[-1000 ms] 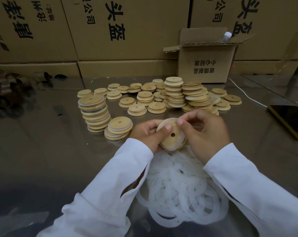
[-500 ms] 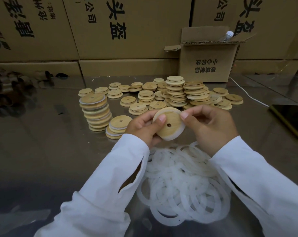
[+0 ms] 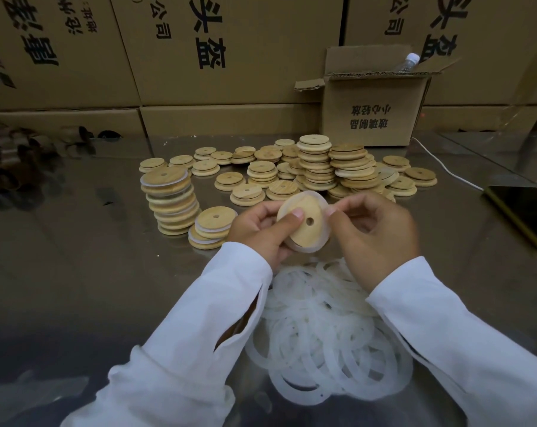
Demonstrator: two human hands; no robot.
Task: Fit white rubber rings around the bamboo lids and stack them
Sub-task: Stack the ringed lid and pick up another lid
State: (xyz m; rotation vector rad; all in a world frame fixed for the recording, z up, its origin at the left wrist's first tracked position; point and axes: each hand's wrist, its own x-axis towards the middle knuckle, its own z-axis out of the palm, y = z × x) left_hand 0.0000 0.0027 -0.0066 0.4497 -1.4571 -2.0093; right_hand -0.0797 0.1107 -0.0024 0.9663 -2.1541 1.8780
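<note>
Now lid btwn left hand, right hand.

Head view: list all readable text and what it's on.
"小心轻放" – small box, mirrored.
"玻璃制品" – small box, mirrored.
"头盔" – big cartons, mirrored.
"公司" – big cartons.
Other carton print: cropped or blurred, unreadable.
No text on lids or phone.

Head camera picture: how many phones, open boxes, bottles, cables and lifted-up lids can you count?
Phone: 1
Open box: 1
Bottle: 1
White cable: 1
Raised bamboo lid: 1
Total: 5
</note>
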